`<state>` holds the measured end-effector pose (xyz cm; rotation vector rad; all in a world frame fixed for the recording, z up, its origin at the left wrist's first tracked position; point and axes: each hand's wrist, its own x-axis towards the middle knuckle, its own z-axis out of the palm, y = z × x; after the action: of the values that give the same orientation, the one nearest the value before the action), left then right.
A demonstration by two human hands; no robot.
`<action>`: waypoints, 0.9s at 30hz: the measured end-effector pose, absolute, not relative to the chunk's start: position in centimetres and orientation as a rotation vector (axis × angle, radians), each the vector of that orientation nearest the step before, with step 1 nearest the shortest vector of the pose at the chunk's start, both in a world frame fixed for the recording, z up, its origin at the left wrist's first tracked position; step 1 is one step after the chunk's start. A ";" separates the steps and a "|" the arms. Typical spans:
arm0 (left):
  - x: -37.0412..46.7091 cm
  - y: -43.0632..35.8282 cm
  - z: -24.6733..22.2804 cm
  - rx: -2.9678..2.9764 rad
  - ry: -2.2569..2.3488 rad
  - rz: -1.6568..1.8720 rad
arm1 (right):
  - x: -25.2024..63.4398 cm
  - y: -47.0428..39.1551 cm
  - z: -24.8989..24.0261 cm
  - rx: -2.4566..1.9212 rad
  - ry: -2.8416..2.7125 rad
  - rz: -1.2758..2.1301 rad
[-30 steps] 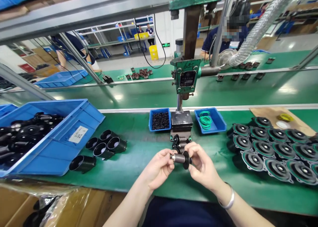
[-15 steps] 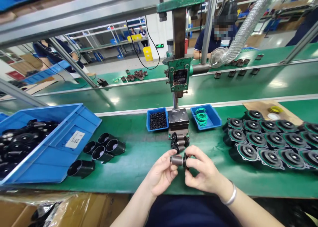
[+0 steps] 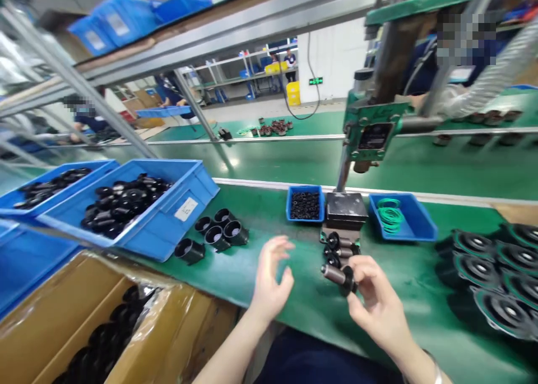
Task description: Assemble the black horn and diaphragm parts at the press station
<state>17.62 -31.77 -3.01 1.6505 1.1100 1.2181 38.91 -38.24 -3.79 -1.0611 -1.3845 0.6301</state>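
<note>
— Over the near half of the green bench (image 3: 306, 302), what do the hands have?

— Right hand (image 3: 378, 300): thumb and fingers pinched on the disc end of a spindle part (image 3: 335, 274). Part tilted, clear of the bench top, cylinder end pointing left. Left hand (image 3: 272, 286): bare, loosely curled, thumb well apart from fingers.

— Just beyond the spindle part?

— Similar pieces (image 3: 345, 253), lying in a cluster before a black block (image 3: 347, 209) at the foot of a press (image 3: 374, 132).

— Toward the far edge?

— Left of the block, small tray (image 3: 305, 221), black bits inside. Right of it, wider tray (image 3: 416, 221), green rings (image 3: 390, 216) inside.

— Bench ends?

— Left: black cups (image 3: 236, 234) near a blue crate (image 3: 155, 235). Right: black housings (image 3: 479, 269), green-rimmed, packed close.
</note>
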 end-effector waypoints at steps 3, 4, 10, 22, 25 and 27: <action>12.7 -28.7 -3.8 2.010 1.987 1.400 | 39.3 -38.2 -4.6 -1.058 -1.393 0.664; 11.3 -27.8 -3.9 2.070 2.179 1.305 | 39.3 -38.2 -4.9 -1.058 -1.399 0.685; 8.1 -26.5 -4.2 2.432 1.862 0.917 | 39.6 -38.4 -6.3 -1.119 -1.356 0.786; 12.9 -30.7 -1.1 2.289 1.194 0.500 | 41.0 -39.1 -6.7 -1.083 -1.428 0.833; 16.8 -31.2 -1.7 2.284 1.683 0.440 | 41.1 -39.1 -6.8 -1.069 -1.383 0.869; 18.7 -31.0 -2.0 2.203 1.944 0.316 | 41.2 -39.1 -6.9 -1.070 -1.307 0.909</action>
<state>18.68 -31.05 -1.98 2.2031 1.9436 0.3162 41.22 -39.12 -6.92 -1.0698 -1.3074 0.9093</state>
